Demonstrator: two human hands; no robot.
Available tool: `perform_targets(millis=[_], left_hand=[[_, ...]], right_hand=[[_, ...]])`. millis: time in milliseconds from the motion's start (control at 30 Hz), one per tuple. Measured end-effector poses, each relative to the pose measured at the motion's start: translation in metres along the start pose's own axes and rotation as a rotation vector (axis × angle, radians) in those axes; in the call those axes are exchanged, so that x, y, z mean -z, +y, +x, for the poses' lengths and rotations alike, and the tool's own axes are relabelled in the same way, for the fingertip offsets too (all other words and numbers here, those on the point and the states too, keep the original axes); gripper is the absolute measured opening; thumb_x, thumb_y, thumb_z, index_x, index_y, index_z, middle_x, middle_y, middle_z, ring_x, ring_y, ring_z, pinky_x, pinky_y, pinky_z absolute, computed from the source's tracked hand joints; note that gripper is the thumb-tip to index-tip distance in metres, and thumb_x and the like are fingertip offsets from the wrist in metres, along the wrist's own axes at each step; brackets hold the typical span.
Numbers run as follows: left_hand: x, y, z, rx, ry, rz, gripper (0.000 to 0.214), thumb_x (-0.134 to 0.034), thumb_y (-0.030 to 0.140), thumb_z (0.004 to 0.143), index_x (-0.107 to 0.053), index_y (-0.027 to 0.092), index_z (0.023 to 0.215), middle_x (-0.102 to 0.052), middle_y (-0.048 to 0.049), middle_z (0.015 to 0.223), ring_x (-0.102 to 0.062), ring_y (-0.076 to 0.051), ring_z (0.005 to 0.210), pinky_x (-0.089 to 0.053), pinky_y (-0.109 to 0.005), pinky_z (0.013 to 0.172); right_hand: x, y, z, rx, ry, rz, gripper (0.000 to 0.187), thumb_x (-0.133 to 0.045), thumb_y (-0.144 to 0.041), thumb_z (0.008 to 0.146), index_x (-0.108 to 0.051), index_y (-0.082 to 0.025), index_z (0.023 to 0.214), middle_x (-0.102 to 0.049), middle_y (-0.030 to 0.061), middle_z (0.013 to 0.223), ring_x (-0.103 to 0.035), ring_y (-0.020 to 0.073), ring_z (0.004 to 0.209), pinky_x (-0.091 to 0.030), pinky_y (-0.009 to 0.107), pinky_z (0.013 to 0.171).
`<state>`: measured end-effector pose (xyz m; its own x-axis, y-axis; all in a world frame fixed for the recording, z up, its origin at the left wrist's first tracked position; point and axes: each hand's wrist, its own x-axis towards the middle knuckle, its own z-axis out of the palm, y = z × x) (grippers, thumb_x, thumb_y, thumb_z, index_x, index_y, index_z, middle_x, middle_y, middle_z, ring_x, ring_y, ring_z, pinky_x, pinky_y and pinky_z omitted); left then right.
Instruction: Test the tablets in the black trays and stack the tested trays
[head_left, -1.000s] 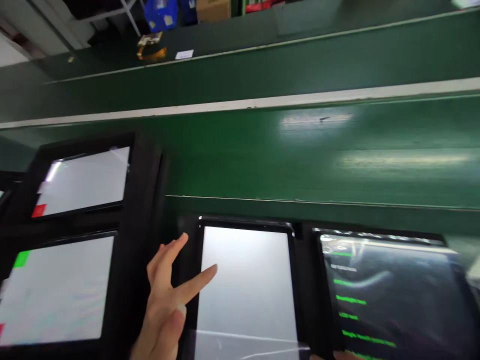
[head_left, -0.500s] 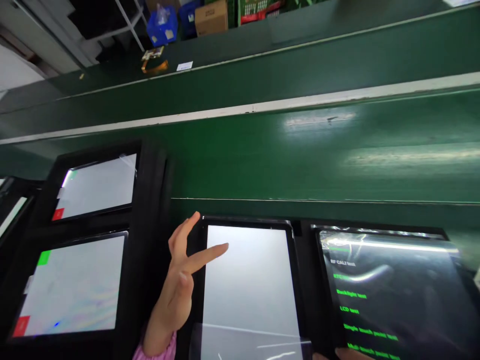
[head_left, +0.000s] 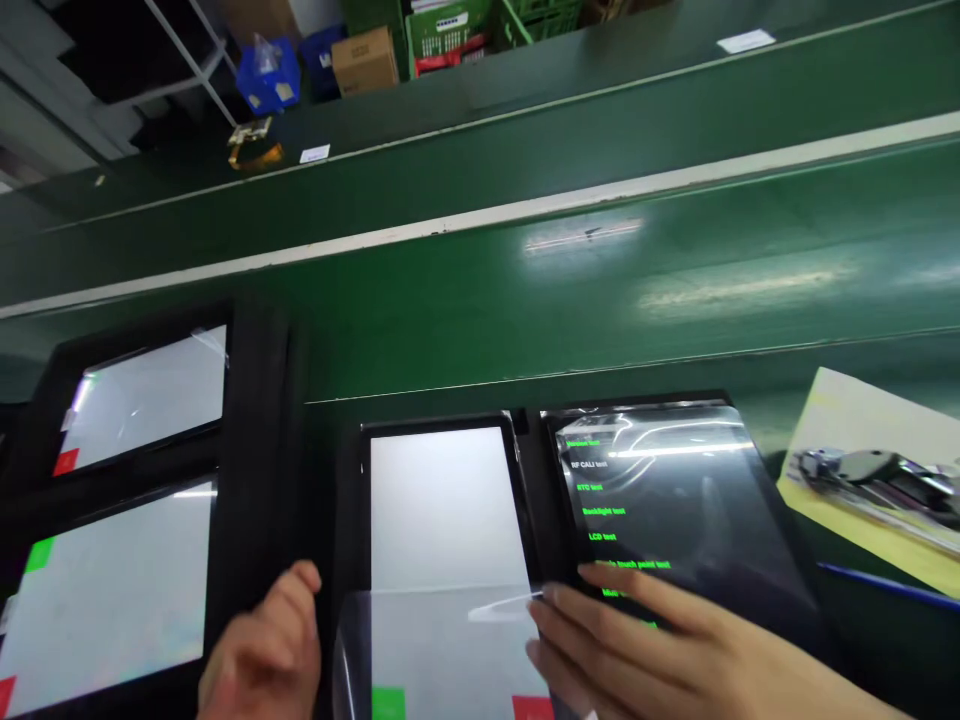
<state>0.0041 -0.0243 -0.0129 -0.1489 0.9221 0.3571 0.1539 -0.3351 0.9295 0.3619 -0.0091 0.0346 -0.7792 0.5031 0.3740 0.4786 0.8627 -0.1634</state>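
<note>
My left hand [head_left: 262,655] rests at the bottom, fingers curled loosely, beside the left edge of a white-lit tablet [head_left: 442,510] with a clear film lifting at its lower part. My right hand [head_left: 637,645] lies with fingers stretched out over the lower left of a dark tablet [head_left: 675,500] that shows green text lines; its fingertips reach the seam between the two tablets. Nothing shows in either hand.
Two more lit tablets [head_left: 142,395] [head_left: 105,590] sit in a black tray at the left. A green conveyor belt [head_left: 600,300] runs across behind. A yellowish printed sheet [head_left: 870,480] lies at the right. Crates and boxes [head_left: 364,60] stand at the back.
My left hand dropped from pointing at the white tablet's screen to a curled rest at its side. My right hand came in over the dark tablet. The view shifted right.
</note>
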Motion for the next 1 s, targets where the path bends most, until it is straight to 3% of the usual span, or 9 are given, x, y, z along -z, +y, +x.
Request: perform_targets(millis=[100, 167, 233, 367, 467, 567, 700, 833, 1000], left_hand=[[-0.002, 0.02, 0.002, -0.21, -0.454, 0.143, 0.038, -0.043, 0.043, 0.11, -0.07, 0.025, 0.09, -0.067, 0.0009, 0.064, -0.063, -0.019, 0.055, -0.056, -0.041, 0.069], [-0.018, 0.02, 0.023, -0.253, -0.567, 0.419, 0.032, -0.047, 0.041, 0.109, -0.074, 0.025, 0.118, -0.082, -0.0069, 0.107, -0.078, -0.028, 0.099, -0.058, -0.05, 0.099], [-0.037, 0.012, 0.049, -0.158, -0.501, 0.679, 0.039, -0.048, 0.038, 0.11, -0.066, 0.026, 0.142, -0.071, -0.0099, 0.145, -0.066, -0.032, 0.136, -0.045, -0.055, 0.121], [-0.043, 0.009, 0.058, -0.062, -0.268, 0.799, 0.043, -0.044, 0.039, 0.112, -0.06, 0.027, 0.15, -0.066, -0.0089, 0.151, -0.06, -0.029, 0.144, -0.045, -0.054, 0.123], [-0.014, 0.023, 0.008, -0.246, -0.284, 0.717, 0.047, -0.056, 0.023, 0.105, -0.06, 0.033, 0.151, -0.07, -0.0028, 0.145, -0.063, -0.025, 0.139, -0.043, -0.046, 0.127], [0.02, 0.032, -0.056, -0.386, -0.485, 0.68, 0.061, -0.06, 0.015, 0.097, -0.055, 0.029, 0.157, -0.065, -0.0043, 0.151, -0.064, -0.026, 0.136, -0.036, -0.047, 0.133], [0.035, 0.029, -0.101, -0.338, -0.481, 0.82, 0.06, -0.057, 0.026, 0.101, -0.052, 0.029, 0.161, -0.039, -0.0031, 0.175, -0.039, -0.029, 0.16, -0.021, -0.045, 0.138], [0.018, 0.03, -0.096, -0.272, -0.308, 0.709, 0.061, -0.05, 0.027, 0.106, -0.041, 0.029, 0.166, -0.041, -0.0028, 0.173, -0.041, -0.023, 0.159, -0.035, -0.036, 0.131], [0.003, 0.035, -0.068, -0.297, -0.366, 0.801, 0.055, -0.05, 0.025, 0.108, -0.047, 0.031, 0.162, -0.047, -0.0043, 0.168, -0.048, -0.022, 0.152, -0.027, -0.041, 0.136]], right_hand=[[-0.003, 0.02, 0.012, -0.164, 0.001, -0.145, 0.039, -0.039, -0.03, 0.115, -0.076, -0.023, 0.127, -0.068, 0.0046, 0.147, -0.059, 0.0256, 0.137, -0.045, 0.046, 0.114], [-0.009, 0.041, 0.023, -0.294, -0.001, -0.231, 0.035, -0.05, -0.042, 0.112, -0.076, -0.025, 0.127, -0.054, 0.0112, 0.162, -0.054, 0.0377, 0.142, -0.047, 0.058, 0.11], [-0.011, 0.061, 0.03, -0.347, -0.01, -0.282, 0.034, -0.059, -0.046, 0.108, -0.076, -0.027, 0.129, -0.045, 0.0166, 0.168, -0.052, 0.0465, 0.142, -0.049, 0.066, 0.103], [0.012, 0.067, 0.011, -0.356, 0.041, -0.355, 0.037, -0.05, -0.042, 0.112, -0.075, -0.023, 0.131, -0.046, 0.0192, 0.166, -0.051, 0.0486, 0.142, -0.048, 0.069, 0.102], [0.036, 0.039, -0.033, -0.343, 0.077, -0.259, 0.035, -0.047, -0.037, 0.112, -0.073, -0.024, 0.13, -0.058, 0.0145, 0.155, -0.058, 0.0417, 0.135, -0.051, 0.059, 0.098], [0.044, 0.006, -0.078, -0.338, 0.107, -0.091, 0.028, -0.053, -0.03, 0.109, -0.072, -0.025, 0.13, -0.068, 0.0096, 0.142, -0.065, 0.0317, 0.124, -0.052, 0.049, 0.096], [0.03, -0.02, -0.11, -0.327, 0.162, -0.015, 0.028, -0.058, -0.026, 0.107, -0.072, -0.019, 0.131, -0.072, 0.0109, 0.135, -0.068, 0.0263, 0.121, -0.053, 0.043, 0.099], [0.018, -0.022, -0.114, -0.28, 0.198, -0.024, 0.033, -0.058, -0.026, 0.107, -0.07, -0.018, 0.136, -0.072, 0.0123, 0.134, -0.069, 0.0263, 0.118, -0.052, 0.045, 0.101], [0.003, -0.023, -0.123, -0.277, 0.158, -0.102, 0.057, -0.055, -0.036, 0.106, -0.049, -0.031, 0.163, -0.069, 0.0092, 0.145, -0.069, 0.0329, 0.118, -0.049, 0.054, 0.099]])
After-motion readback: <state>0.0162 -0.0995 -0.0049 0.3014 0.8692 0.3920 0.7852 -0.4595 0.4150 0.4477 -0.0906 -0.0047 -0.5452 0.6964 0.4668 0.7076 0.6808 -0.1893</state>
